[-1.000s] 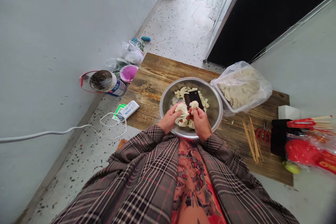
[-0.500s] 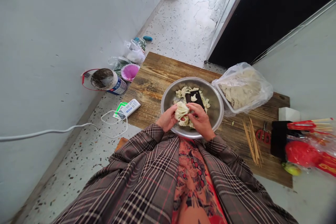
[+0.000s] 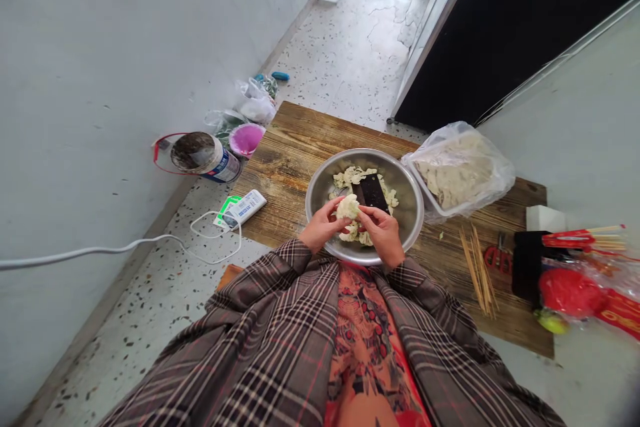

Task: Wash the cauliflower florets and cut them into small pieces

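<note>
A pale cauliflower piece [image 3: 348,207] is held between both hands over a steel bowl [image 3: 316,177]. My left hand [image 3: 323,225] grips its left side with closed fingers. On its right side, the fingers of my right hand [image 3: 384,233] pinch it at the lower edge. Inside the bowl lie several cauliflower florets [image 3: 354,175] around a dark cleaver blade [image 3: 373,192], partly hidden behind my hands.
The bowl stands on a wooden table [image 3: 280,153]. Right of it are a bagged tray [image 3: 457,170], wooden skewers [image 3: 477,273], red scissors [image 3: 497,257] and red packets [image 3: 575,293]. A power bank [image 3: 247,207] with a cable lies at the left edge; a bucket [image 3: 200,157] stands beyond.
The held cauliflower piece has turned, now showing its bumpy top. A small floret that lay on the blade is no longer seen there. Both hands have shifted slightly around the piece.
</note>
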